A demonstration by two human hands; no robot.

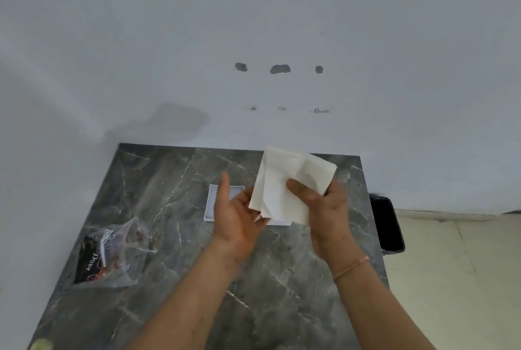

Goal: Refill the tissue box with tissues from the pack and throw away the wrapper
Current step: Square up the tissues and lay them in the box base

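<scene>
- The right hand (327,203) grips a stack of tissues (287,186), thumb across the front, raised above the white tissue box (210,205) on the worktop (282,279).
- The left hand (236,217) is open and holds nothing, palm close to the stack's lower edge.
- The wrapper (110,253) lies to the left, seemingly emptied.
- Left to do: seat the tissues in the box and bin the wrapper, probably in the black bin (386,225) beside the worktop.

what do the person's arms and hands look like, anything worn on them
Both forearms are bare, with no sleeves in view. The right hand has a thin pinkish-orange thread band around its wrist. The left hand and its wrist show no band, watch or glove. No rings can be made out on either hand, though the picture is soft.
</scene>
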